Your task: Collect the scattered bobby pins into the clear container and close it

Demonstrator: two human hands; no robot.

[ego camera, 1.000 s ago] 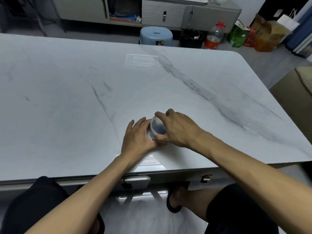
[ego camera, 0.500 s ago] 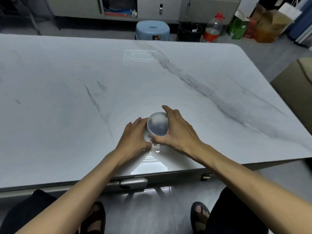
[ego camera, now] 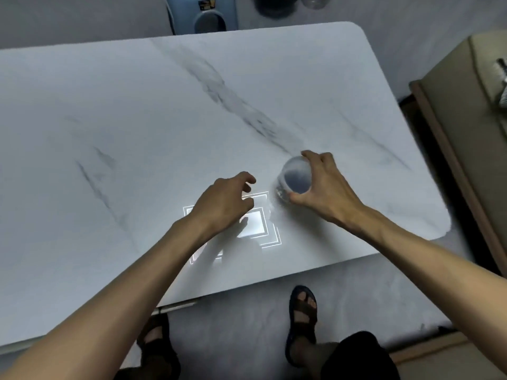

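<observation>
A person's right hand (ego camera: pixel 326 193) grips a small round clear plastic container (ego camera: pixel 297 178) over the near right part of a white marble-patterned table (ego camera: pixel 137 119), thumb on its near side and fingers curled round its far side. The container's pale, frosted-looking circular top faces the camera, and its see-through wall shows below and to the left of that top; the contents are too blurred to make out, and it cannot be told whether the base touches the tabletop. The left hand (ego camera: pixel 222 204) hovers just to the left of the container, apart from it, fingers loosely curled and holding nothing, above a bright rectangular light reflection (ego camera: pixel 255 223) on the glossy surface. A light blue plastic stool (ego camera: pixel 204 15) stands beyond the far edge, and dark sandals (ego camera: pixel 301 308) show on the grey floor below.
</observation>
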